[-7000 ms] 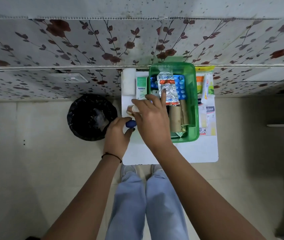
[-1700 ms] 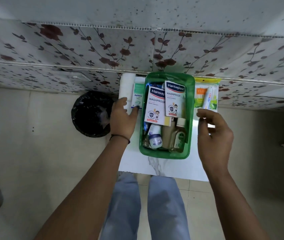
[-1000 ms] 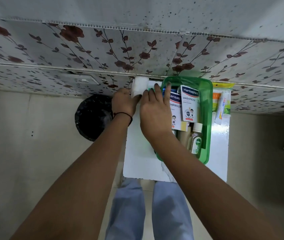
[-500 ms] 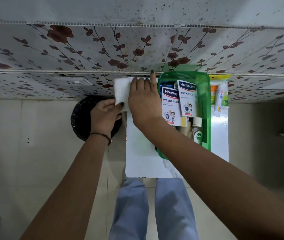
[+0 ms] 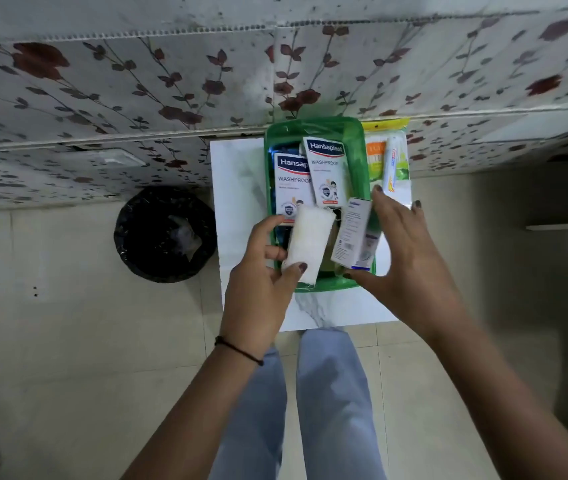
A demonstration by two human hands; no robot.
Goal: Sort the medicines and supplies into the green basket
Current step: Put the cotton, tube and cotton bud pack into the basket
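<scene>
The green basket (image 5: 317, 128) stands on a small white table (image 5: 237, 188) against the wall. Two Hansaplast boxes (image 5: 325, 174) lie in its far half. My left hand (image 5: 261, 278) grips a white gauze roll (image 5: 306, 244) above the basket's near left part. My right hand (image 5: 410, 254) holds a small white and green medicine box (image 5: 355, 233) upright above the basket's near right part. The bottles in the basket's near end are hidden behind both items.
A yellow-topped packet (image 5: 376, 154) and a white tube (image 5: 391, 164) lie on the table right of the basket. A black bin (image 5: 164, 233) stands on the floor to the left. My legs are below the table's near edge.
Both hands have lifted off the table's far left corner and pulled back over the basket, the left carrying the gauze roll, the right carrying the medicine box.
</scene>
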